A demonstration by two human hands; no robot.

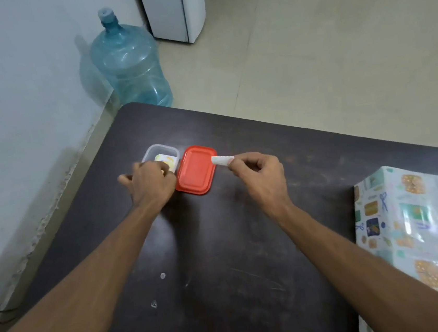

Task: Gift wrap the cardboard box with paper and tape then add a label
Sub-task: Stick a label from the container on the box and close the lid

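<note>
right hand [259, 173] pinches white label [222, 160] over red lid [196, 169]; left hand [150, 183] fingers in clear tub [160, 156], grip unclear. wrapped box [416, 230] well right.

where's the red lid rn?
In the head view the red lid lies flat on the dark table, left of centre, right beside the open clear container and between the two hands, left and right.
</note>
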